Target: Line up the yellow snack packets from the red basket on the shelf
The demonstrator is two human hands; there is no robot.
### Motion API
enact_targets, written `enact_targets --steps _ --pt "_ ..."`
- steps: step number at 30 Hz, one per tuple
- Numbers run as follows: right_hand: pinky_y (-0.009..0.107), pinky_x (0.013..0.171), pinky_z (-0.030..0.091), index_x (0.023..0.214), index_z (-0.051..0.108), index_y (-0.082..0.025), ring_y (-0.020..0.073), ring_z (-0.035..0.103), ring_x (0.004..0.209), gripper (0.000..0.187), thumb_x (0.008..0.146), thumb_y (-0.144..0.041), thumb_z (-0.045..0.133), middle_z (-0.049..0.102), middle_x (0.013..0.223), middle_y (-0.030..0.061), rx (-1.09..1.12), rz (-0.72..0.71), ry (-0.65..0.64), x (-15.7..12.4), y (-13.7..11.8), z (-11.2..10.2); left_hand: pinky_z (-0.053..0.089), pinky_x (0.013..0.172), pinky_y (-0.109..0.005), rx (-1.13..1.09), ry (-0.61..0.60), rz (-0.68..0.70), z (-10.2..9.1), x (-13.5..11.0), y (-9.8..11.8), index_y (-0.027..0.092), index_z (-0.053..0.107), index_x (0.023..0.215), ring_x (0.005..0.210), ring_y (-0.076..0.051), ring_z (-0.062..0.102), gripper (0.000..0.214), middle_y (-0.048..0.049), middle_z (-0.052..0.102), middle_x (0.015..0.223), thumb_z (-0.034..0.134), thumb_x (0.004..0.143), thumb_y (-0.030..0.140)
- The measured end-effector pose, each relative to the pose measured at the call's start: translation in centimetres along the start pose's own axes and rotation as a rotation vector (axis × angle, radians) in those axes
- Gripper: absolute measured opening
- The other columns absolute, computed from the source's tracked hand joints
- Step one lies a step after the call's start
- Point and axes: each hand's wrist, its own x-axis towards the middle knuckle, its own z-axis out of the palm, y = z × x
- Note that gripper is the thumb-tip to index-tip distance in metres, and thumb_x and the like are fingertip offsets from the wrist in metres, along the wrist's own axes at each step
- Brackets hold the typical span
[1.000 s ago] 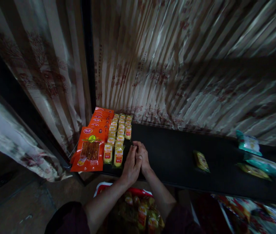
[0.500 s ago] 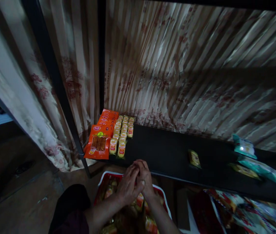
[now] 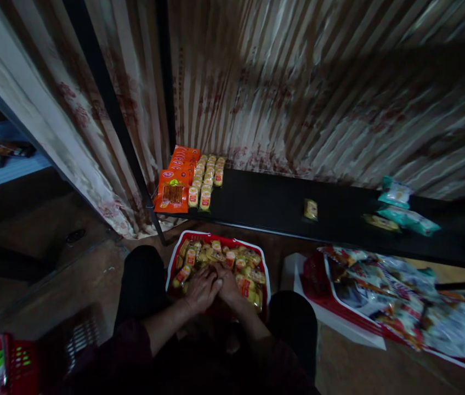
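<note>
My left hand [image 3: 200,289] and my right hand [image 3: 230,285] are side by side down in a red-rimmed box [image 3: 174,261] full of small yellow snack packets [image 3: 240,266]. Their fingers curl down among the packets; what they grip is hidden. On the low black shelf [image 3: 265,200] ahead stand rows of the same yellow packets [image 3: 205,184] beside a stack of orange snack packs [image 3: 174,195] at the left end. A single yellow packet [image 3: 310,209] lies alone mid-shelf.
Green and white bags [image 3: 407,215] lie at the shelf's right end. A box of mixed snack bags [image 3: 384,293] sits on the floor to the right. A red basket [image 3: 8,362] is at lower left. Striped curtains [image 3: 298,82] hang behind the shelf.
Both hands drew back from the shelf's left end and went down into the box of yellow packets. The view dropped and pulled back with them.
</note>
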Motion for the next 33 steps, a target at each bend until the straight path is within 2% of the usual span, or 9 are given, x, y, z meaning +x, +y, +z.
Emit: enact_targets --steps 3,7,10,12,14,18,21,26,33 --pt "0.03 0.096 0.046 0.112 0.066 -0.017 0.0193 0.059 0.109 0.043 0.076 -0.005 0.045 0.065 0.117 0.0113 -0.026 -0.034 -0.008 -1.4 -0.1 0.4 0.033 0.114 -0.042 0.04 -0.008 0.017 0.4 -0.8 -0.7 0.015 0.059 0.118 0.126 -0.02 0.05 0.047 -0.0105 0.063 0.124 0.022 0.097 0.035" --pt "0.043 0.11 0.033 0.126 0.058 -0.013 0.0248 0.04 0.133 0.046 0.083 -0.012 0.042 0.053 0.136 0.0149 -0.151 -0.047 0.229 -3.2 0.5 -0.6 0.031 0.114 -0.046 0.121 0.013 -0.031 0.9 -1.2 -1.5 0.013 0.058 0.12 0.131 -0.023 0.044 0.047 -0.0134 0.06 0.128 0.024 0.097 0.035" --pt "0.055 0.11 0.027 0.135 0.049 -0.011 0.0324 0.024 0.141 0.05 0.088 -0.029 0.042 0.039 0.147 0.0173 -0.256 0.127 0.406 -4.6 2.6 -1.8 0.028 0.114 -0.051 0.185 -0.007 -0.067 1.4 -1.2 -1.7 0.014 0.053 0.13 0.135 -0.027 0.038 0.05 -0.0142 0.054 0.137 0.035 0.093 0.043" --pt "0.058 0.108 0.027 0.139 0.043 -0.009 0.0371 0.019 0.142 0.059 0.088 -0.039 0.044 0.031 0.151 0.0204 -0.281 0.27 0.467 -5.4 4.5 -2.2 0.026 0.114 -0.052 0.207 -0.035 -0.051 1.8 -1.1 -1.7 0.016 0.049 0.134 0.136 -0.029 0.037 0.055 -0.014 0.049 0.142 0.043 0.089 0.048" --pt "0.06 0.106 0.028 0.141 0.04 -0.008 0.0384 0.02 0.141 0.063 0.088 -0.043 0.042 0.03 0.152 0.022 -0.261 0.361 0.451 -5.8 6.2 -2.2 0.026 0.114 -0.051 0.218 -0.057 -0.041 2.2 -1.0 -1.6 0.017 0.048 0.135 0.137 -0.03 0.035 0.06 -0.0145 0.044 0.145 0.048 0.086 0.051" --pt "0.055 0.11 0.025 0.14 0.041 -0.008 0.0364 0.022 0.142 0.063 0.088 -0.044 0.043 0.033 0.15 0.0215 -0.249 0.363 0.373 -5.4 7.4 -1.0 0.03 0.111 -0.052 0.224 -0.063 -0.037 2.8 -0.8 -1.5 0.017 0.046 0.137 0.138 -0.031 0.034 0.064 -0.0153 0.043 0.146 0.05 0.084 0.053" --pt "0.056 0.109 0.025 0.143 0.038 -0.007 0.0365 0.023 0.141 0.063 0.09 -0.043 0.039 0.031 0.151 0.0227 -0.251 0.38 0.388 -4.7 6.1 0.1 0.028 0.113 -0.051 0.218 -0.032 0.003 2.6 -0.7 -1.3 0.016 0.042 0.14 0.138 -0.03 0.035 0.065 -0.0153 0.044 0.145 0.047 0.086 0.052" --pt "0.056 0.108 0.025 0.14 0.043 -0.012 0.0342 0.023 0.141 0.056 0.092 -0.04 0.035 0.035 0.149 0.0196 -0.225 0.383 0.342 -3.6 3.5 0.8 0.023 0.116 -0.05 0.19 -0.046 0.068 1.9 -0.6 -0.7 0.016 0.04 0.141 0.136 -0.027 0.038 0.064 -0.0139 0.048 0.142 0.044 0.088 0.051" --pt "0.051 0.107 0.028 0.133 0.053 -0.019 0.0291 0.032 0.136 0.045 0.094 -0.033 0.033 0.047 0.142 0.0136 -0.193 0.254 0.36 -3.7 3.3 0.7 0.026 0.115 -0.051 0.191 -0.041 0.082 2.3 -0.7 -1.1 0.016 0.047 0.136 0.133 -0.027 0.042 0.057 -0.0144 0.05 0.141 0.043 0.088 0.047"
